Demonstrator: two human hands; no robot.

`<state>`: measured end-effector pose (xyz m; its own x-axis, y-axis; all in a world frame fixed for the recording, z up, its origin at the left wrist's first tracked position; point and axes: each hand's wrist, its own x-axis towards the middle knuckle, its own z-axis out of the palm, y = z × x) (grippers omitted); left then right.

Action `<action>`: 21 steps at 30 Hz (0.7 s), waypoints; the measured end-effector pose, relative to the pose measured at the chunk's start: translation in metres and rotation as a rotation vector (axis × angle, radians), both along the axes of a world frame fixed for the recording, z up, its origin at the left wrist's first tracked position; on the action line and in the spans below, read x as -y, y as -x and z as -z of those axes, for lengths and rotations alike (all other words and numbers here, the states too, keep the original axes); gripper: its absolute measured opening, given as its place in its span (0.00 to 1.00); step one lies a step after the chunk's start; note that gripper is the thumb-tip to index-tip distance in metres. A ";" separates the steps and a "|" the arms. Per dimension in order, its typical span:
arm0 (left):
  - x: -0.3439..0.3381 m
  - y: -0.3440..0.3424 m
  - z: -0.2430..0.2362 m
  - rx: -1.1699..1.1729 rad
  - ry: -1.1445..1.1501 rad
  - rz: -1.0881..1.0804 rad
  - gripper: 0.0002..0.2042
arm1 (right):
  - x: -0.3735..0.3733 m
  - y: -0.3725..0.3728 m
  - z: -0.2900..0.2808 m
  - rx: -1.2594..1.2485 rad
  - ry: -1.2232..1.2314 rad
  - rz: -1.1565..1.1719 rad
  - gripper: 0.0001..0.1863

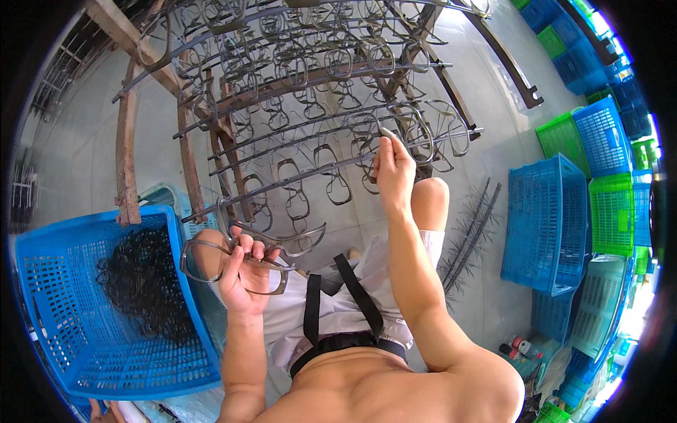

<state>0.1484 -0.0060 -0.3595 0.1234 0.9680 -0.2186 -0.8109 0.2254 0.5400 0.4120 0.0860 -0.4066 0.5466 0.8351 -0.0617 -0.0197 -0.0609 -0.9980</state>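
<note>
My left hand (245, 276) is closed around a few grey, translucent spectacle frames (284, 282), their rims and temples sticking out on both sides of the fingers. It is over my left knee, beside a blue basket. Further forward, my right hand (393, 173) pinches at a spectacle frame (381, 121) near the right end of a rod on the rack. The fingers partly hide where they grip. Many similar spectacle frames (293, 197) hang in rows from the metal rods (275, 185) in front of me.
The rack's rusty uprights (127, 151) stand left and right of the rods. A blue basket (106, 391) at left holds a black curly tangle (144, 282). Bristly rods (471, 240) lie on the floor. Blue crates (539, 225) and green crates (612, 211) line the right. Another person's hand (106, 412) shows lower left.
</note>
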 end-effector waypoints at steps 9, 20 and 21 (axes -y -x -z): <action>-0.004 -0.009 -0.002 0.018 0.023 0.015 0.15 | 0.003 0.028 0.006 0.268 0.010 0.101 0.16; 0.003 -0.009 -0.002 0.096 0.013 -0.065 0.13 | 0.056 0.034 -0.001 0.879 -0.071 0.203 0.27; 0.003 -0.012 -0.003 0.107 0.022 -0.087 0.13 | 0.076 0.047 -0.013 0.725 -0.072 0.008 0.29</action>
<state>0.1600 -0.0094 -0.3565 0.0625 0.9711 -0.2302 -0.8806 0.1622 0.4452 0.3649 0.0101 -0.3934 0.4354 0.8192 0.3734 0.6478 0.0029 -0.7618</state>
